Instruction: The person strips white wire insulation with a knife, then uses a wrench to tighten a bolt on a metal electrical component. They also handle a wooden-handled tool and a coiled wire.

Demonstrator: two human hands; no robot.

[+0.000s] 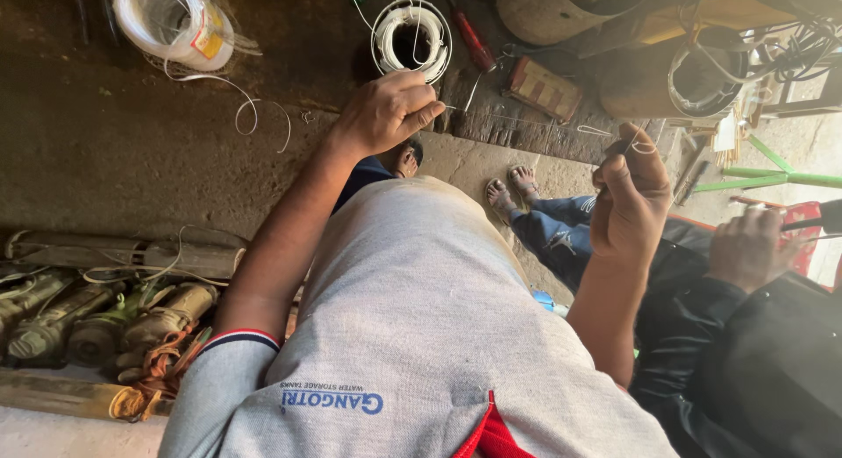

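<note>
White wire (526, 118) stretches between pinching left hand (386, 114) and right hand (627, 199).

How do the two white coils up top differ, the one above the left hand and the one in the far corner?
The middle coil lies bare, its dark hollow centre facing up, just above the left hand. The corner coil sits in clear wrapping with a label, a loose strand trailing from it, far from both hands. Both are white wound line on the dark floor.
</note>
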